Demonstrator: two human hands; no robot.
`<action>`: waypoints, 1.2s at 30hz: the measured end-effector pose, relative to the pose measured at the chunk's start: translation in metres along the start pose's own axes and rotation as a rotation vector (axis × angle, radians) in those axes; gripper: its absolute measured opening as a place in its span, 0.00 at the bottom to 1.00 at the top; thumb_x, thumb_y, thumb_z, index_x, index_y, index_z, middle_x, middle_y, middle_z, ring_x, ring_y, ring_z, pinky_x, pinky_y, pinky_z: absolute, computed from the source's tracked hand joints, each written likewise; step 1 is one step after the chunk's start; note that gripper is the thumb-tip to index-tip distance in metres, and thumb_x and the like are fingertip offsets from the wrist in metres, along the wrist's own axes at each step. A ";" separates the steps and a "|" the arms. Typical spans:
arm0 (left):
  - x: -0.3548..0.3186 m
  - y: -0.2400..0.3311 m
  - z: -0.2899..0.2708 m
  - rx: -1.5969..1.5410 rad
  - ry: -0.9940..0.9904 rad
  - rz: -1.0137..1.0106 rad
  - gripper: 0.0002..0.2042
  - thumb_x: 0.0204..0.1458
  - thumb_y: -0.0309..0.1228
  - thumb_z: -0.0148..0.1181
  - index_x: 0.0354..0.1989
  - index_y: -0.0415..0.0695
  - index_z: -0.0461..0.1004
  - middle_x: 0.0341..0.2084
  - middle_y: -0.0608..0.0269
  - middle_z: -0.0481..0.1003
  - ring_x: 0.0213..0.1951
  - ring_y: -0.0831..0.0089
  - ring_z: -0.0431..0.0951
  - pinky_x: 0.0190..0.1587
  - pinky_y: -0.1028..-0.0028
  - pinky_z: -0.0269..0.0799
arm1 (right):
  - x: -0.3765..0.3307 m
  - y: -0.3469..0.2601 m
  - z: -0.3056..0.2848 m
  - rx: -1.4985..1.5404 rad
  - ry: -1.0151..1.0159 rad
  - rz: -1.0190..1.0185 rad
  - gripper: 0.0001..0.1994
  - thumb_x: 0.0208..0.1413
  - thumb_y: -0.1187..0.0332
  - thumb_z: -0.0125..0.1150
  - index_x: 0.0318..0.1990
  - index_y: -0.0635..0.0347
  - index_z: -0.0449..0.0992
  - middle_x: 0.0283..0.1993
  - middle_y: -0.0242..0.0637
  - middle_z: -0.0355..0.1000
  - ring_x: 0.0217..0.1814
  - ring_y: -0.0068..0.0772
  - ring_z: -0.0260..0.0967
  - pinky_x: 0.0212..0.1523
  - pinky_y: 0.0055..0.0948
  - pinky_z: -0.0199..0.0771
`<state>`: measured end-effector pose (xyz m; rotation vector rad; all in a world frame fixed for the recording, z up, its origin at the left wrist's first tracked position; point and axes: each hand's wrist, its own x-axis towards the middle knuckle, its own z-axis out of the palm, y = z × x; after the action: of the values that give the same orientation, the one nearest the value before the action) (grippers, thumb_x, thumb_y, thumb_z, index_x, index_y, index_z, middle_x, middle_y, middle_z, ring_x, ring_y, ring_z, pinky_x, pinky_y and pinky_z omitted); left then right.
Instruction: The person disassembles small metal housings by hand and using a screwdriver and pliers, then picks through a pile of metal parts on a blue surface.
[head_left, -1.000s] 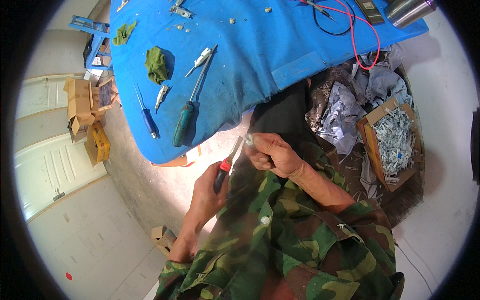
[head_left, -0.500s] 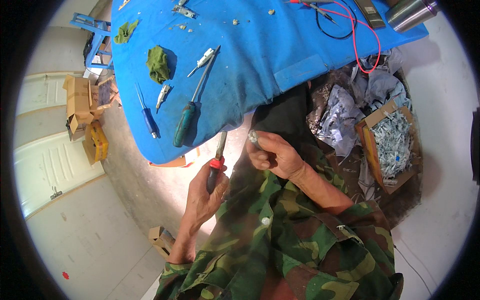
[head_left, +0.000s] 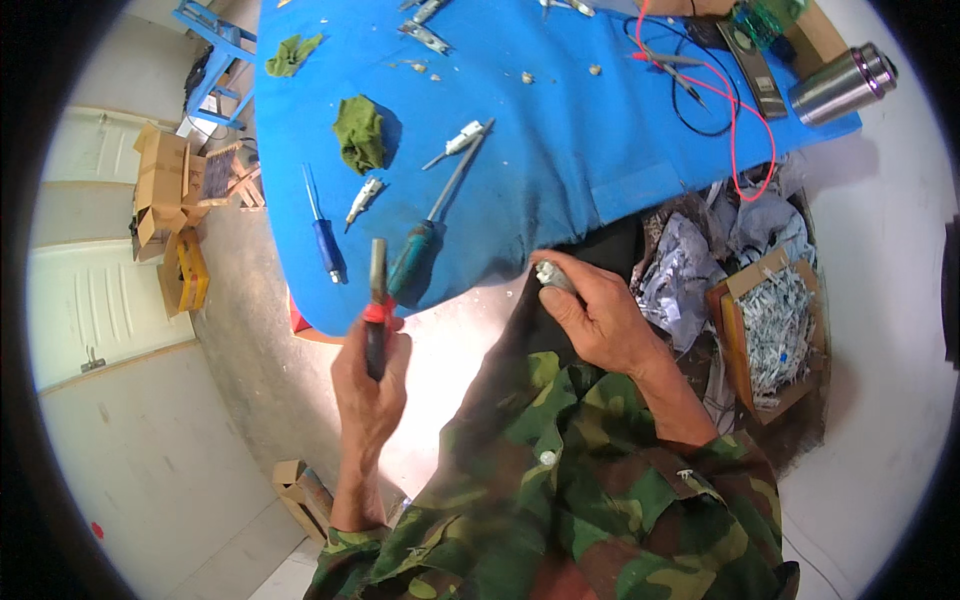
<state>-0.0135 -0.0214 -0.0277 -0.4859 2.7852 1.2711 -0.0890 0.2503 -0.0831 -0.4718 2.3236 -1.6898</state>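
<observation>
Left hand [head_left: 368, 385]: fist closed round red-handled pliers [head_left: 376, 305], nose up. Right hand [head_left: 598, 318]: fingers pinching small grey metal part [head_left: 551, 275] over the lap, past blue table [head_left: 560, 150] edge. Risk: a loose pinch would likely drop the part floorward.

small grey part [head_left: 551, 275] mostly hidden in right hand [head_left: 600, 320], pliers [head_left: 376, 305] handles covered by fingers [head_left: 385, 345]

Blue-covered table [head_left: 560, 130], grey concrete floor [head_left: 250, 360], white panelled door [head_left: 95, 300], cardboard boxes [head_left: 160, 190], blue stool [head_left: 215, 40], bright daylight.
</observation>
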 end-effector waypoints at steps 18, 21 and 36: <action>0.068 -0.041 -0.011 0.597 0.217 0.224 0.29 0.49 0.39 0.73 0.56 0.37 0.72 0.44 0.50 0.75 0.46 0.53 0.76 0.46 0.60 0.73 | 0.081 -0.019 0.034 -0.449 0.289 -0.166 0.07 0.57 0.67 0.67 0.39 0.59 0.82 0.36 0.35 0.73 0.32 0.41 0.75 0.30 0.37 0.74; 0.075 -0.035 -0.010 0.643 0.213 0.216 0.30 0.48 0.41 0.74 0.56 0.37 0.72 0.48 0.51 0.74 0.49 0.54 0.75 0.48 0.61 0.72 | 0.088 -0.014 0.044 -0.568 0.313 -0.188 0.07 0.55 0.65 0.68 0.37 0.57 0.81 0.34 0.34 0.71 0.32 0.39 0.75 0.28 0.37 0.74; 0.066 -0.014 0.005 0.545 0.204 0.453 0.29 0.44 0.38 0.75 0.54 0.39 0.74 0.46 0.53 0.76 0.48 0.54 0.75 0.50 0.59 0.69 | 0.093 0.005 0.053 -0.656 0.424 -0.279 0.07 0.52 0.68 0.70 0.39 0.54 0.80 0.35 0.32 0.70 0.35 0.38 0.71 0.33 0.35 0.74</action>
<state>-0.0724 -0.0435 -0.0525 0.0598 3.3497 0.4497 -0.1561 0.1688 -0.1041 -0.6182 3.2641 -1.1601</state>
